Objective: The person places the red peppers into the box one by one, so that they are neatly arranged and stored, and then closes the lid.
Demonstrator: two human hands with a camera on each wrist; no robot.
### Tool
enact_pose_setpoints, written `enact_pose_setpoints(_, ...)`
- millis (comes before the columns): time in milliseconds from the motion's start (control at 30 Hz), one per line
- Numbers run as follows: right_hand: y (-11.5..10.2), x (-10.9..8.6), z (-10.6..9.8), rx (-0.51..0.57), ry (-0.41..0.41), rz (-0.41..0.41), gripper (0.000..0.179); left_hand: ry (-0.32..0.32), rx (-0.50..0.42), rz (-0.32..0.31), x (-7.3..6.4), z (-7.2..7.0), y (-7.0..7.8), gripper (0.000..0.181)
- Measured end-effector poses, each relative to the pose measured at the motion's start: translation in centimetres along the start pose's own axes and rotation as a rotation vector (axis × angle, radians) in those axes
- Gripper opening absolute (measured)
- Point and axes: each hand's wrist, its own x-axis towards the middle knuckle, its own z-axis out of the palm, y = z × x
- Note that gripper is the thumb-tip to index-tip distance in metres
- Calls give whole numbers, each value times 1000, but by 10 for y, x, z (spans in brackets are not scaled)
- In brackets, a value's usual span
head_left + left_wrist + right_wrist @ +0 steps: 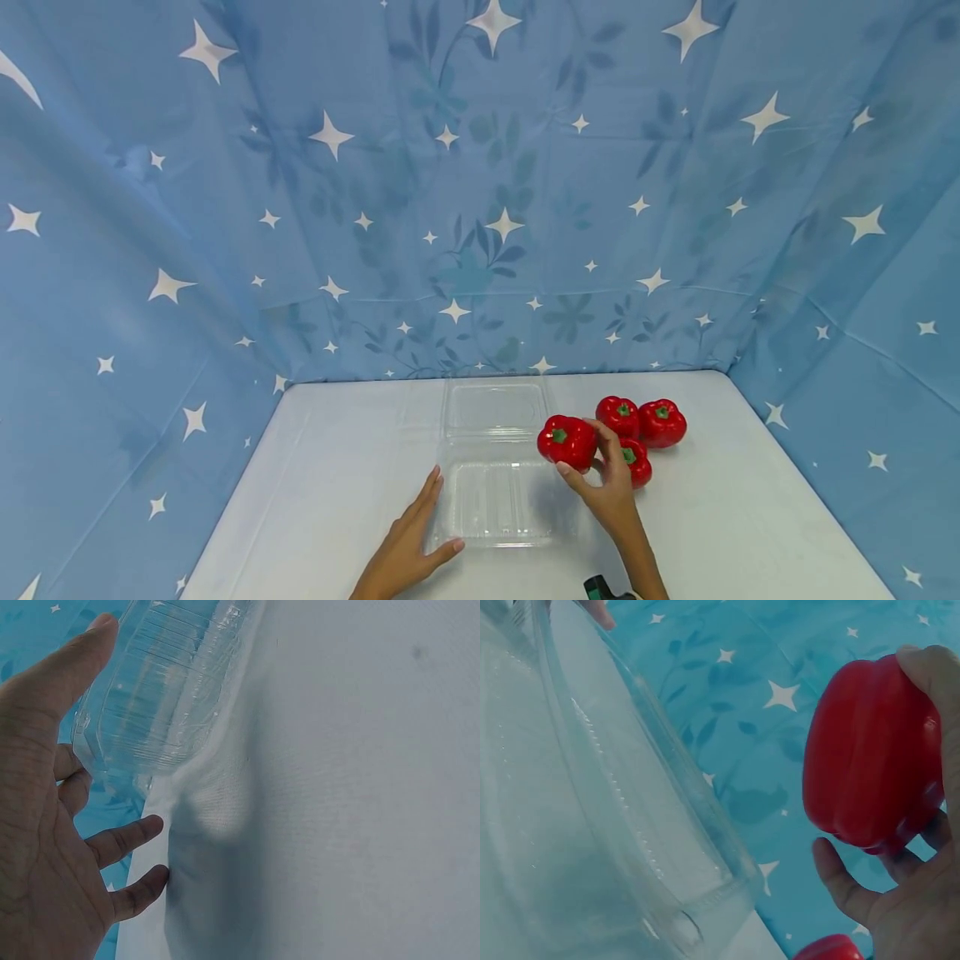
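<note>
My right hand [611, 492] grips a red bell pepper [567, 442] between thumb and fingers, held over the right edge of a clear plastic clamshell container [491, 504]. In the right wrist view the same bell pepper [870, 754] hangs above the surface, with the container wall [652, 750] to its left. My left hand [408, 542] is beside the container's left side, fingers extended and thumb spread. The left wrist view shows that hand [52, 825] holding nothing, close to the container [161, 690]; whether a fingertip touches it I cannot tell.
Three more red bell peppers, a left one [617, 414], a right one [663, 423] and a front one [637, 467], sit together right of the container. Its lid [495, 408] lies open toward the back. A white table [322, 475] meets a blue star-patterned curtain [420, 275].
</note>
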Motion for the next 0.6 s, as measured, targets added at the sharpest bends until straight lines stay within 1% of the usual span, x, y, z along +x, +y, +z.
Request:
enact_pose_setpoints(100,0,0,8,-29,-78,18,82,-7,0,-5,0,0,0,94)
enact_pose_setpoints(200,0,0,16,-69,-157,57,83,-16,7,-13,0,0,0,94)
enact_pose_setpoints(300,-1,0,22,-109,-222,78,84,-11,16,-4,-1,0,-1,94)
enact_pose_setpoints(333,-1,1,25,-117,-238,81,85,-7,16,3,-1,0,-1,94)
enact_pose_setpoints(467,0,1,32,-146,-277,54,85,4,11,25,0,-1,-1,93)
enact_pose_setpoints(600,1,0,39,-174,-295,48,85,-7,-6,2,1,0,-1,94)
